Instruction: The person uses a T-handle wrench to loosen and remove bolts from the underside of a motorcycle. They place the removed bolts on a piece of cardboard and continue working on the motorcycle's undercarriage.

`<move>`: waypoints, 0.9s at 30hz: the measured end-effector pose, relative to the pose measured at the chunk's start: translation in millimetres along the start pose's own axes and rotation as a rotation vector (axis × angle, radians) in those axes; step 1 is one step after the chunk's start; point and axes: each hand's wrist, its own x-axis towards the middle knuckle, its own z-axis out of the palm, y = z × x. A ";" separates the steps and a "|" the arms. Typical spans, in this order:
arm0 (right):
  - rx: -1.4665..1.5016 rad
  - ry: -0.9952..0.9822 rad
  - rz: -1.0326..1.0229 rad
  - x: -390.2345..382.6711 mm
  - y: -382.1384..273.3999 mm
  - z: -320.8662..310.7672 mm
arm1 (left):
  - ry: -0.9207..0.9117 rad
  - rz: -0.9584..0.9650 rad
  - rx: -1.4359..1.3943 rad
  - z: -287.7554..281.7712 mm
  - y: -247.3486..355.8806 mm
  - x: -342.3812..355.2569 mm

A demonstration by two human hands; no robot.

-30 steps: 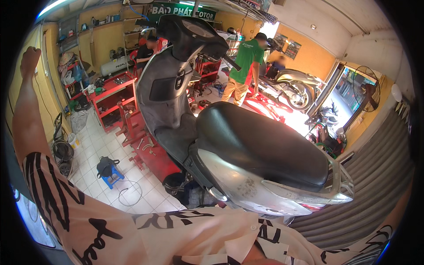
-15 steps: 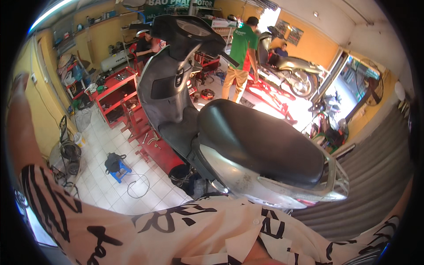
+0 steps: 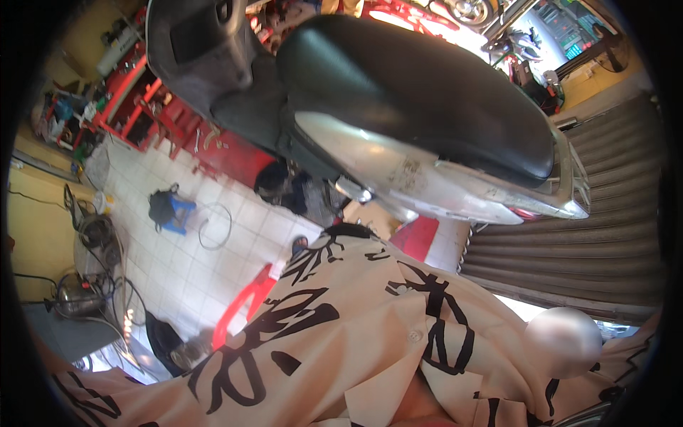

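Neither of my hands shows; only my sleeves (image 3: 92, 391) and a bit of each arm reach the lower corners. In front of me stands a scooter with a long black seat (image 3: 427, 99) and a scuffed silver side panel (image 3: 384, 156). Its dark front shield (image 3: 196, 43) rises at the upper left, with the handlebar cut off by the top of the view. The scooter stands at a red lift platform (image 3: 231, 160), on which small metal tools (image 3: 208, 137) lie. My patterned shirt (image 3: 356, 306) fills the lower middle.
On the tiled floor (image 3: 235, 235) a blue stool (image 3: 179, 215) holds a dark bag (image 3: 163, 201), with a looped cable (image 3: 215, 226) beside it. Hoses and a metal tank (image 3: 77, 295) crowd the left. A red workbench (image 3: 128, 99) stands farther off; a ribbed shutter (image 3: 569, 249) is at right.
The view has tipped downward, so the scooter sits higher in it and its handlebar is out of sight. My left hand, raised at the left edge before, has left the view.
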 end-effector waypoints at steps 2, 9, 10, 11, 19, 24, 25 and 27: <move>0.057 -0.116 0.045 -66.9 -5.2 4.4 | -0.145 -0.107 -0.016 34.8 -37.0 -23.1; -0.023 -0.301 0.052 -82.2 -28.2 26.5 | -0.206 -0.245 -0.267 -24.6 -96.9 115.1; -0.050 -0.310 0.056 -82.1 -27.9 35.2 | -0.183 -0.243 -0.315 -58.2 -91.3 161.7; -0.066 -0.322 0.055 -81.9 -26.2 55.2 | -0.157 -0.220 -0.373 -98.4 -77.0 211.6; 0.092 -0.274 -0.112 -136.7 -119.7 128.3 | -0.283 0.327 -0.429 174.0 105.7 304.7; 0.402 -1.356 0.584 -378.1 -277.7 -93.4 | -1.094 0.496 -0.308 376.0 180.4 21.3; 0.394 -1.423 0.552 -413.8 -292.1 -120.5 | -0.938 0.624 -0.209 400.0 172.9 11.8; 0.296 -1.580 0.939 -449.7 -308.4 -147.8 | -1.122 0.376 -0.341 378.0 189.7 3.3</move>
